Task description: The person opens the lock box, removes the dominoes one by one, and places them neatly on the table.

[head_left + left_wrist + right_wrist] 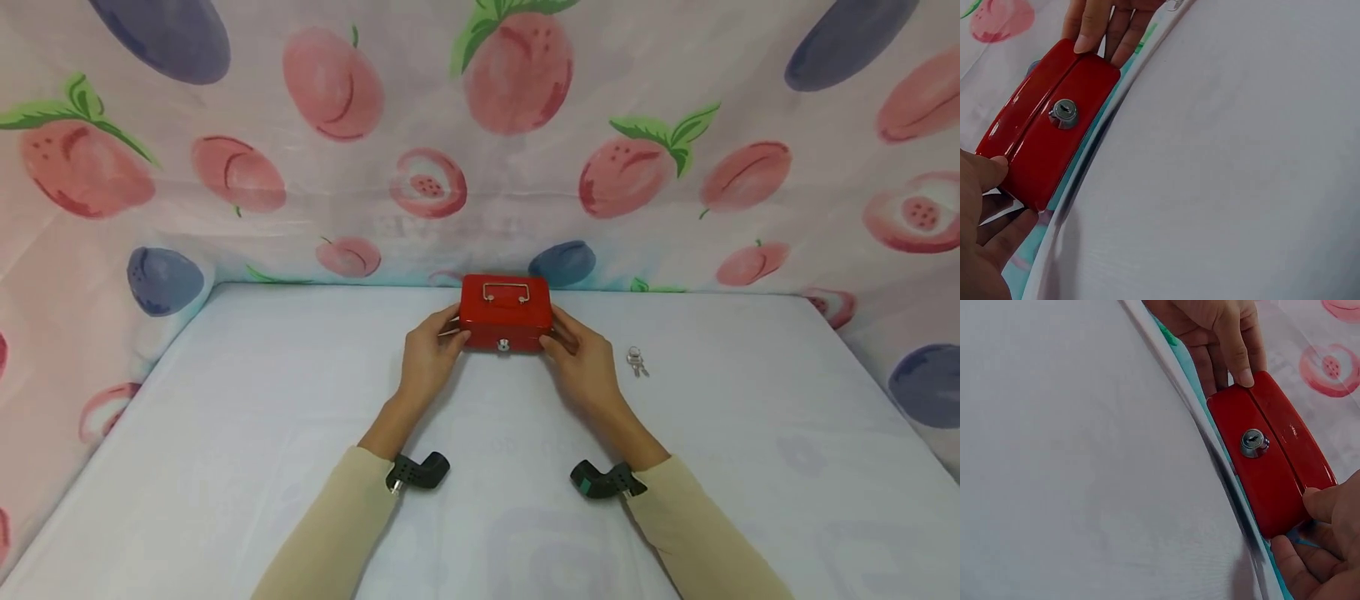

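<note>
Beige sleeves (pixel 336 523), two; left grip (pixel 432 352) and right grip (pixel 587 363) holding red cash box (pixel 506 317) by opposite ends; apparent step: two-handed positioning; next move likely needs even pressure.

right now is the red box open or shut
shut: the red box has its lid meeting the base along a thin seam above the lock

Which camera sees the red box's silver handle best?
The head view: it looks down onto the lid, where the whole handle shows. Both wrist views show the front of the red box and its lock, but I can't see the handle there.
</note>
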`<state>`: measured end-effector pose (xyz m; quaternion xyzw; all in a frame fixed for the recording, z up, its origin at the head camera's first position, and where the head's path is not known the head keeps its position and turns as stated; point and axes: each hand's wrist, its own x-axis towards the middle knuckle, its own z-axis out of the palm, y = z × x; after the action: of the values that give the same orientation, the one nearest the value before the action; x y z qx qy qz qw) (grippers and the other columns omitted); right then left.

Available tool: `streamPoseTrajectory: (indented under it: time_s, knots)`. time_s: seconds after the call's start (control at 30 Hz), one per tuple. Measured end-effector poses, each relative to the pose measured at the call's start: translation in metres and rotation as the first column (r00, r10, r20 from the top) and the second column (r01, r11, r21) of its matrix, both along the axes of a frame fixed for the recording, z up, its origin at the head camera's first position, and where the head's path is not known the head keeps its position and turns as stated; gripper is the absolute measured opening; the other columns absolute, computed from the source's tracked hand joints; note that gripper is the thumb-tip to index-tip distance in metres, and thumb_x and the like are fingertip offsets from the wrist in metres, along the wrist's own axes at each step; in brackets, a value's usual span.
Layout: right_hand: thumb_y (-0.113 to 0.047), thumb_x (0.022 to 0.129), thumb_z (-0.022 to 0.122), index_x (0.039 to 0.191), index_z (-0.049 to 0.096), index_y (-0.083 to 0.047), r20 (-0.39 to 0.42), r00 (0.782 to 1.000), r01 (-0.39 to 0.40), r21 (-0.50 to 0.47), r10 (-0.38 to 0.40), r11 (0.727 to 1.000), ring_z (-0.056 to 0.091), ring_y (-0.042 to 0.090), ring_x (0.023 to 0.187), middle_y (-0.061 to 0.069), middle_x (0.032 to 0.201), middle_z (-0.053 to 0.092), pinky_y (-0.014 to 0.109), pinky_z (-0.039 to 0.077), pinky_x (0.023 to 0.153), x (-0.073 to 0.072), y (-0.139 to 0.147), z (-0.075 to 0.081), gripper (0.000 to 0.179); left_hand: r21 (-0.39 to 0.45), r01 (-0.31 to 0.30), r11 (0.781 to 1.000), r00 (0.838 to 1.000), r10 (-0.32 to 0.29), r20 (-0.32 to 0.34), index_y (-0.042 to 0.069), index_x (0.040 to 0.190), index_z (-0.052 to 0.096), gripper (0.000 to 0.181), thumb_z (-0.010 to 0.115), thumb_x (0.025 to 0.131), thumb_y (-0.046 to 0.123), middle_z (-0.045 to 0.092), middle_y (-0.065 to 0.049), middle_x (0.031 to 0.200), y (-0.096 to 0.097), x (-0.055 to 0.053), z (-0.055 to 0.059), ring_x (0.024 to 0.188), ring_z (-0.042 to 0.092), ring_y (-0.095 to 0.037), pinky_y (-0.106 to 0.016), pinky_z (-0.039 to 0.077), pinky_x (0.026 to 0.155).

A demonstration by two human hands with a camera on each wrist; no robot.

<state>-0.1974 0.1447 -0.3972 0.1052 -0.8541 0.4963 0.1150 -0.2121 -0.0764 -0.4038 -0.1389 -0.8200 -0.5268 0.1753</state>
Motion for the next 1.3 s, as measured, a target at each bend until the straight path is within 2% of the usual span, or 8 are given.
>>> streamPoseTrajectory:
  time_s: [0.23, 0.37, 0.53, 0.83, 1.07, 1.3]
  knots:
    - [-0.017, 0.086, 0.060, 0.135, 0.039, -0.014, 0.024, 1.000, -0.001, -0.014, 0.001, 1.000, 0.053, 0.013, 0.108, 0.003, 0.124, 0.052, 0.027, 0.046, 0.082, 0.006, 0.002, 0.005, 0.053, -0.070, 0.009, 0.997, 1.000, -0.010, -0.017, 0.003, 0.124, 0.051, 0.046, 0.064, 0.081, 0.004, 0.058, -0.009, 0.114, 0.000, 0.007, 0.008, 0.097, 0.059, -0.016, -0.021, 0.047, 0.077]
    - [-0.018, 0.086, 0.060, 0.135, 0.040, -0.014, -0.009, 1.000, -0.003, 0.002, 0.003, 1.000, 0.053, 0.013, 0.107, 0.004, 0.123, 0.053, 0.027, 0.046, 0.080, 0.011, 0.005, 0.010, 0.053, -0.106, 0.017, 0.994, 1.000, -0.019, -0.014, 0.004, 0.124, 0.051, 0.046, 0.065, 0.081, 0.006, 0.058, -0.007, 0.115, 0.000, 0.011, 0.015, 0.097, 0.058, -0.014, -0.020, 0.047, 0.077]
    - [-0.016, 0.084, 0.062, 0.133, 0.042, -0.010, -0.052, 0.999, -0.008, 0.016, 0.009, 1.000, 0.054, 0.015, 0.105, 0.006, 0.123, 0.052, 0.025, 0.048, 0.075, 0.018, 0.009, 0.013, 0.053, -0.107, 0.040, 0.993, 0.999, -0.041, -0.003, 0.002, 0.122, 0.053, 0.044, 0.066, 0.080, 0.005, 0.059, -0.008, 0.112, 0.000, 0.016, 0.019, 0.095, 0.059, -0.015, -0.022, 0.048, 0.075]
    - [-0.016, 0.083, 0.063, 0.133, 0.043, -0.011, -0.067, 0.998, -0.006, 0.057, 0.010, 0.998, 0.057, 0.018, 0.100, 0.009, 0.119, 0.055, 0.026, 0.049, 0.073, 0.032, 0.014, 0.013, 0.054, -0.077, 0.068, 0.995, 0.998, -0.067, 0.013, 0.000, 0.121, 0.053, 0.045, 0.066, 0.078, 0.003, 0.060, -0.009, 0.110, 0.001, 0.030, 0.022, 0.095, 0.060, -0.017, -0.022, 0.048, 0.074]
    - [-0.017, 0.083, 0.064, 0.133, 0.042, -0.012, -0.053, 0.999, -0.008, 0.087, 0.013, 0.996, 0.057, 0.019, 0.101, 0.008, 0.119, 0.055, 0.027, 0.049, 0.073, 0.044, 0.016, 0.012, 0.055, -0.107, 0.080, 0.991, 0.997, -0.078, 0.017, 0.001, 0.120, 0.054, 0.044, 0.067, 0.078, 0.005, 0.061, -0.007, 0.109, 0.000, 0.041, 0.018, 0.094, 0.060, -0.016, -0.022, 0.048, 0.075]
    - [-0.016, 0.081, 0.065, 0.132, 0.044, -0.010, -0.082, 0.997, -0.007, 0.099, 0.015, 0.995, 0.056, 0.017, 0.102, 0.008, 0.118, 0.056, 0.026, 0.049, 0.073, 0.053, 0.017, 0.012, 0.055, -0.104, 0.093, 0.990, 0.995, -0.091, 0.027, 0.001, 0.119, 0.055, 0.043, 0.068, 0.078, 0.005, 0.061, -0.006, 0.108, -0.001, 0.051, 0.019, 0.093, 0.060, -0.015, -0.022, 0.048, 0.074]
